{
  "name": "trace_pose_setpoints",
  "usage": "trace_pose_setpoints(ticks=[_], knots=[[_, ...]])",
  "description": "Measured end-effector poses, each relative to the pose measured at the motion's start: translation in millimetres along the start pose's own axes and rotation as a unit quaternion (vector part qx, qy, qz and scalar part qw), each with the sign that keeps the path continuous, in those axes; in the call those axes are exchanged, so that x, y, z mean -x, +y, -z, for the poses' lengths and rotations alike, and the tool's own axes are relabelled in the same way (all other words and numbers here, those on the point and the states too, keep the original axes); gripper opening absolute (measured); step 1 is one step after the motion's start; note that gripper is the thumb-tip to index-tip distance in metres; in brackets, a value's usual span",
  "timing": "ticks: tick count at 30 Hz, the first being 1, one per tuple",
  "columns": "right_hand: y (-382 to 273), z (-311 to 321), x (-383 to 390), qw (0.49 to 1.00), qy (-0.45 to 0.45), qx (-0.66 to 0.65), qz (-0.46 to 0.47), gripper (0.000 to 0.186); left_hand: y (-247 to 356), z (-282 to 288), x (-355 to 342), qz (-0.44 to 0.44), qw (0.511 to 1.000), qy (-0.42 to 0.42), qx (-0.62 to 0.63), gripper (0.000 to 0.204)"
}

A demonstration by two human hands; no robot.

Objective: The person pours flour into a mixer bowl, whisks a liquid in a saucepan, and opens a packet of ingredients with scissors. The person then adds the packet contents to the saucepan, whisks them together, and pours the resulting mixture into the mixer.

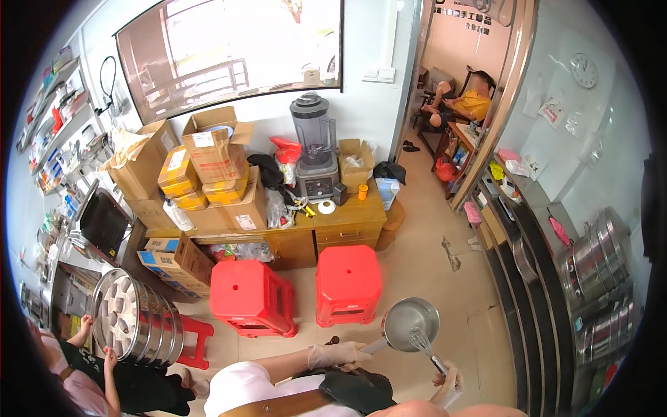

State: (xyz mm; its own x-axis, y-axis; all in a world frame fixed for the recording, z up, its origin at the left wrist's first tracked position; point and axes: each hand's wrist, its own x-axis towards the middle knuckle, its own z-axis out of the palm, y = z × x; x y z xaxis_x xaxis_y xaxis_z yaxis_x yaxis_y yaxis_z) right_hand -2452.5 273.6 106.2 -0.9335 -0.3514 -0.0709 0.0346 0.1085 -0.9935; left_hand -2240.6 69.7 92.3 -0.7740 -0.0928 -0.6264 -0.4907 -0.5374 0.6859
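Saucepan handle (376, 345) partly hidden

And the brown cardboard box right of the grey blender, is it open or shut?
Open. The brown cardboard box has raised flaps, and whitish crumpled material shows inside.

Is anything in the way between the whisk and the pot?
Nothing visible is: the right hand holds the whisk, its wires at the open top of the pot, whose handle the left hand grips.

Two red stools (349, 272) blocking ahead, narrow gap between them, floor strip (476, 340) between saucepan (401, 324) and dark shelving (531, 320)
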Motion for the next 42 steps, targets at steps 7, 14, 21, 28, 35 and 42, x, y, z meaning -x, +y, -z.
trace_pose_setpoints(ticks=[7,14,21,28,35,42], knots=[[-8,-23,-134,1.000,-0.010,0.006,-0.008,0.031,85,-14,-98,-0.030,0.999,-0.004,0.033,0.033],[-35,-44,-288,0.996,-0.056,-0.028,-0.057,0.026,166,-32,-182,-0.042,0.993,0.061,0.087,0.025],[-68,-84,-419,0.979,-0.187,-0.006,-0.080,0.019,209,-30,-269,-0.068,0.975,0.115,0.176,0.025],[-68,-157,-512,0.973,-0.212,-0.044,-0.080,0.017,287,10,-311,-0.081,0.982,0.119,0.121,0.041],[-82,-210,-575,0.968,-0.233,-0.057,-0.075,0.018,349,53,-342,-0.102,0.962,0.177,0.183,0.042],[-91,-265,-648,0.935,-0.327,-0.058,-0.124,0.016,391,64,-374,-0.107,0.943,0.234,0.212,0.038]])
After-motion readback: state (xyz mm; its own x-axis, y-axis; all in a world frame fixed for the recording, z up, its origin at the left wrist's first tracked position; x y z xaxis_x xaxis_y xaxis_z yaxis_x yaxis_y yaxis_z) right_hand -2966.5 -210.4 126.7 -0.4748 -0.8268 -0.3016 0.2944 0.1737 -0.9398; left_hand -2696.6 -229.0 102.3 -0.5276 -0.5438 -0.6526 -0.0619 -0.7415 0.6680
